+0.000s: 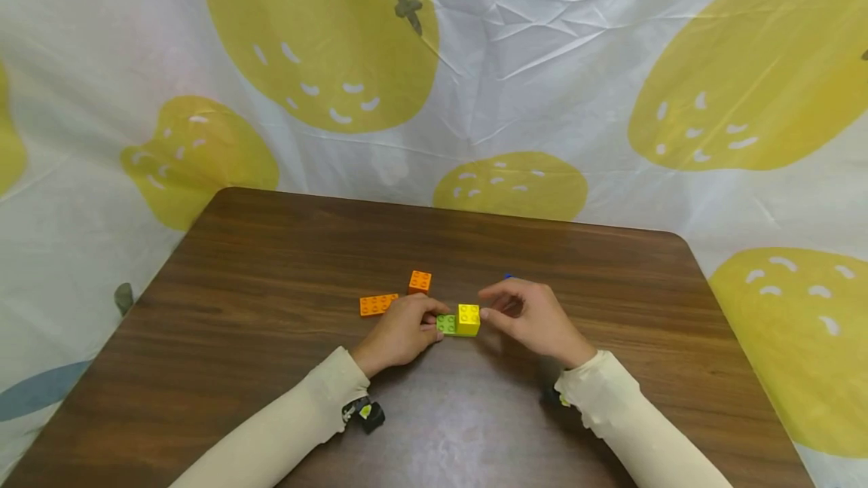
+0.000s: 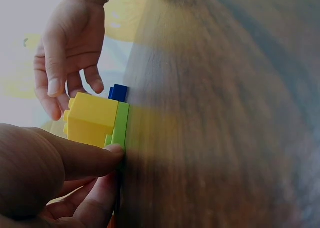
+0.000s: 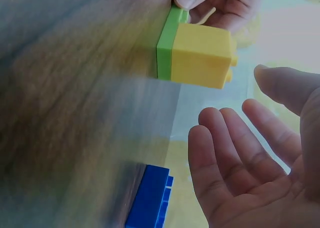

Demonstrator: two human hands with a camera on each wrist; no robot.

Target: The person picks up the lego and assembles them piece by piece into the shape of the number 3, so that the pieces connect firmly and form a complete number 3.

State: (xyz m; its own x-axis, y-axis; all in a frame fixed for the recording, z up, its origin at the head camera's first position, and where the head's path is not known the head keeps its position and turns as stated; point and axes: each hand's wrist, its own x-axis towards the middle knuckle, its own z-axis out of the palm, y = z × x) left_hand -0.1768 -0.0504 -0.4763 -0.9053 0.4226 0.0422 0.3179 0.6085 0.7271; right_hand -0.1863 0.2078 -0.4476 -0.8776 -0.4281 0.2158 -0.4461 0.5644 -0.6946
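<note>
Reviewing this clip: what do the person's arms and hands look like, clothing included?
The left sleeve and right sleeve are long, cream and gathered at the ends. The left hand and right hand wear no gloves. The left wrist camera is black, marked yellow-green.

The place reads as a small cloth-screened nook, though whether in a home or a lab cannot be told: a creased pale cloth (image 1: 475, 119) printed with big yellow fruit hangs beyond the far edge and at the left and right of a dark wood-grain bench (image 1: 285, 247) bearing toy bricks (image 1: 378, 305)
</note>
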